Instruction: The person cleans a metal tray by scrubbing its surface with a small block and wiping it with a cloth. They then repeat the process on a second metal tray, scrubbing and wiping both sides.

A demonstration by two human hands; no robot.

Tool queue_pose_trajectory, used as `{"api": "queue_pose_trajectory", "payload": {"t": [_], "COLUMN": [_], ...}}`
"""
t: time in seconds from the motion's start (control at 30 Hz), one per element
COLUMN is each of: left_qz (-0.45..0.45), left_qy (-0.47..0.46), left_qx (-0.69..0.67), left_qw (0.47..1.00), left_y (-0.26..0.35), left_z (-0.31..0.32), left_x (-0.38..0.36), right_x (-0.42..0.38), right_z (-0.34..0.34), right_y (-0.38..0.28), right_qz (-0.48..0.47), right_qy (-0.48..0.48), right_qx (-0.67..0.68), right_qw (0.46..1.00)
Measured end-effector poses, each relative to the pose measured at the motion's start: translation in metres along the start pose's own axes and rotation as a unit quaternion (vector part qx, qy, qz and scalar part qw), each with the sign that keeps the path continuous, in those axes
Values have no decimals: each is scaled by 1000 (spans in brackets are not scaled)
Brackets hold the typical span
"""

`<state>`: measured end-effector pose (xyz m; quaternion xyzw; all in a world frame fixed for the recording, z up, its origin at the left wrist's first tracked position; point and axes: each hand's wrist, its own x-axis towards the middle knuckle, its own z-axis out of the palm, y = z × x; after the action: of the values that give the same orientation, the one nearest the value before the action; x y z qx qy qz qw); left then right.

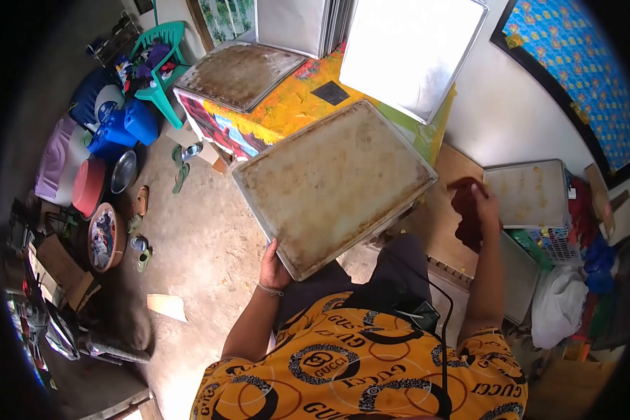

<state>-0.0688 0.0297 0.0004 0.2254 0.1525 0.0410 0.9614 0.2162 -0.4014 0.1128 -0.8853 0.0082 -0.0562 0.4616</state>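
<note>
A stained metal baking tray [336, 182] with brown marks along its edges is tilted in front of me. My left hand [274, 267] grips its near left corner, thumb on the rim. Off to the right, my right hand [486, 204] is closed on a dark red cloth [466, 213], which hangs down apart from the tray. Beyond the tray, a second browned baking tray [241, 73] lies on a table with a yellow patterned cover [287, 115]. A bright, shiny tray [409, 56] leans at the table's right side.
Several trays stand upright at the table's back [290, 24]. At right, another tray [528, 192] rests on a plastic crate [560, 241], near a white bag [560, 308]. Basins, a tub of clothes [103, 238], slippers [182, 176] and a green chair [162, 84] are at left.
</note>
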Motion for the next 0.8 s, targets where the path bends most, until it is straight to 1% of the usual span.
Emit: {"api": "queue_pose_trajectory", "payload": {"t": [0.03, 0.07, 0.13, 0.23, 0.33, 0.37, 0.4, 0.43, 0.47, 0.5, 0.57, 0.6, 0.67, 0.73, 0.8], "left_qz": [-6, -12, -3, -10, -3, 4, -3, -12, -22, -36, -22, -19, -31, -41, -34], "left_qy": [3, 6, 10, -2, -12, -13, -10, -7, -4, -2, 9, 13, -3, -22, -47], "left_qx": [-4, -8, -1, -21, -24, -21, -22, -24, -26, -28, 5, 22, -2, -17, -26], "left_qw": [1000, 1000, 1000, 1000, 1000, 1000, 1000, 1000, 999, 999, 1000, 1000, 1000, 999, 998], "left_y": [0, 1, -1, -2, 0, 2, 4, 5, 6, 8, 7, 6, 5, 1, 2], "left_z": [1, 3, 3, -2, 6, 11, 13, 12, 12, 14, 13, 12, 5, 0, 1], "left_x": [-1, 0, 3, 4, -1, -4, -5, -6, -8, -9, -6, -4, 1, 2, 5], "right_x": [3, 3, -3, -1, 8, 22, 29, 34, 35, 24, -9, -14, -20, -38, -52], "right_z": [-2, -2, 7, 33, 72, 88, 101, 113, 126, 147, 187, 195, 203, 218, 242], "right_y": [-12, -31, -74, -116, -133, -117, -106, -95, -85, -73, -58, -63, -73, -101, -117], "right_qz": [-26, -15, 9, 7, -8, -8, -65, -122, -174, -203, -252, -261, -273, -276, -324], "right_qy": [-18, -31, -54, -69, -22, -28, -55, -79, -96, -87, -61, -78, -109, -130, -160], "right_qx": [87, 177, 354, 509, 518, 521, 330, 124, -88, -175, -346, -328, -296, -314, -299], "right_qw": [996, 984, 934, 858, 855, 853, 940, 982, 976, 959, 902, 904, 909, 899, 883]}}
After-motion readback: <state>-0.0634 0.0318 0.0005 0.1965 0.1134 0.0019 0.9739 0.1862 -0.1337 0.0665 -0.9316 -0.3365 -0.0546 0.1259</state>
